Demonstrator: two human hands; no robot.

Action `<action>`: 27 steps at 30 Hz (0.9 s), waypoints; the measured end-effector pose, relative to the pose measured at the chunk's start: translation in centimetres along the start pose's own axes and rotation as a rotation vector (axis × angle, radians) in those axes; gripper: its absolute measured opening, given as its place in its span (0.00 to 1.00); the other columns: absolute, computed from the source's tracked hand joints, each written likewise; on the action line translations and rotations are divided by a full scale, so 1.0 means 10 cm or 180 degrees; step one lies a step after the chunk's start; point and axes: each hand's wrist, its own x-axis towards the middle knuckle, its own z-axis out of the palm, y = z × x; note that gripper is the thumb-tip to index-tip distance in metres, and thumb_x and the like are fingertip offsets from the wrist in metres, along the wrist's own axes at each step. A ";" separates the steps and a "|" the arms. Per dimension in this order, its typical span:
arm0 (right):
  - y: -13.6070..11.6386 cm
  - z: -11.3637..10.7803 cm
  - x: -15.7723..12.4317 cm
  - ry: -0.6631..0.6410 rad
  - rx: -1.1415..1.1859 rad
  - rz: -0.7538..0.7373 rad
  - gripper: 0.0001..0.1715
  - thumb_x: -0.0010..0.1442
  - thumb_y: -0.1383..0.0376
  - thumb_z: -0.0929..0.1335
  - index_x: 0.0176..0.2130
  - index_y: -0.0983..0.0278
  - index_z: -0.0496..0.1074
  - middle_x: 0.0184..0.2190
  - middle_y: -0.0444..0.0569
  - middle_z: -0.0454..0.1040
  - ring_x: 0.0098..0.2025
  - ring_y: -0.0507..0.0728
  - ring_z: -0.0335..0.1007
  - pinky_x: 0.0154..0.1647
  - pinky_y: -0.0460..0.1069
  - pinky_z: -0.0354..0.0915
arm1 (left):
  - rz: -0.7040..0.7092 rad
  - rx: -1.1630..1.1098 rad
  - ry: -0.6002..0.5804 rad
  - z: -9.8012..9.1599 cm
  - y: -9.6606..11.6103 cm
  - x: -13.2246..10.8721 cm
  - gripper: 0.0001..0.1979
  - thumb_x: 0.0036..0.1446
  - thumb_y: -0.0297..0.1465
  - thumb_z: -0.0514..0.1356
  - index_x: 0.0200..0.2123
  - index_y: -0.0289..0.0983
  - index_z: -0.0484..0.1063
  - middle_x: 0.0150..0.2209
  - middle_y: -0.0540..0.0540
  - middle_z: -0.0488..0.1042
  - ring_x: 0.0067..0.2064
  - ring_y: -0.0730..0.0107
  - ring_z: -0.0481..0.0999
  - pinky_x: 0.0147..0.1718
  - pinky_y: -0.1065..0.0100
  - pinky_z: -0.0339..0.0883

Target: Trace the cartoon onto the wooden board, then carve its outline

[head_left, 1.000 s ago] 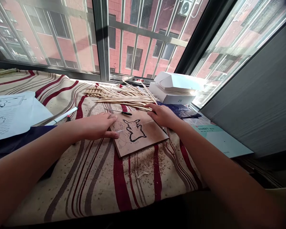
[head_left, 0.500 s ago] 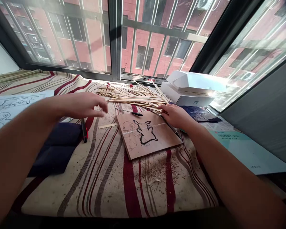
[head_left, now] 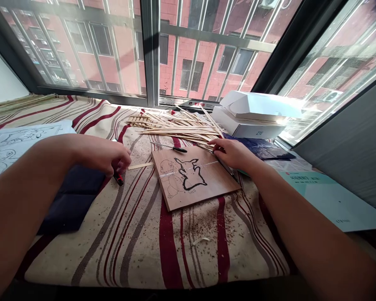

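My left hand [head_left: 117, 158] is closed around a slim black tool with a red part [head_left: 118, 179]; its other end is hidden by my fingers, so I cannot tell its exact kind. To the right lies a flat wooden board [head_left: 219, 177] with a thick black character outline and a fainter pencil-like drawing beside it. At the board's far right corner, my right hand [head_left: 228, 151] has its fingers curled over the edge. A thin dark tool [head_left: 232, 173] lies along the right edge near that hand. Just beyond the board is a black-handled pointed tool [head_left: 179, 149].
Behind the board, thin wooden sticks [head_left: 181, 125] are piled before the window. A white box [head_left: 253, 121] stands at back right, above a pale green book [head_left: 326, 196]. Drawing sheets [head_left: 6, 146] and dark blue cloth [head_left: 69, 205] lie left. Wood crumbs [head_left: 203, 225] litter the striped cloth [head_left: 138, 259].
My left hand has come down and toward me, and its fingers have closed on the black-and-red tool, which has turned slightly. My right hand has stayed at the board's corner.
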 end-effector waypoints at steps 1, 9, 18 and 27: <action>0.01 -0.01 0.00 -0.0031 0.0107 -0.0015 0.26 0.65 0.71 0.67 0.60 0.65 0.79 0.46 0.55 0.86 0.48 0.63 0.81 0.51 0.54 0.70 | 0.0008 -0.0023 -0.0002 0.00 -0.02 0.00 0.18 0.47 0.16 0.57 0.34 0.39 0.82 0.39 0.49 0.78 0.42 0.66 0.77 0.42 0.69 0.68; 0.18 0.01 0.02 -0.0079 0.0488 0.0168 0.21 0.65 0.72 0.67 0.54 0.66 0.81 0.52 0.57 0.83 0.41 0.58 0.78 0.48 0.53 0.73 | 0.0024 -0.0357 0.0031 0.05 -0.19 0.07 0.20 0.50 0.18 0.59 0.38 0.44 0.87 0.42 0.49 0.82 0.45 0.63 0.79 0.46 0.68 0.67; 0.17 0.02 0.01 0.0362 0.0908 0.0495 0.27 0.59 0.69 0.73 0.57 0.67 0.75 0.37 0.52 0.80 0.38 0.62 0.77 0.46 0.58 0.74 | 0.0066 -0.0406 0.0305 0.03 -0.10 0.11 0.17 0.62 0.28 0.57 0.48 0.42 0.83 0.47 0.48 0.84 0.44 0.64 0.79 0.45 0.67 0.67; -0.42 -0.23 -0.24 0.0392 0.2107 -0.0919 0.18 0.73 0.62 0.64 0.57 0.64 0.75 0.37 0.48 0.76 0.34 0.54 0.72 0.36 0.50 0.71 | -0.0012 0.0054 0.1369 0.12 0.37 0.45 0.30 0.67 0.44 0.52 0.65 0.35 0.72 0.66 0.34 0.75 0.65 0.48 0.73 0.65 0.51 0.64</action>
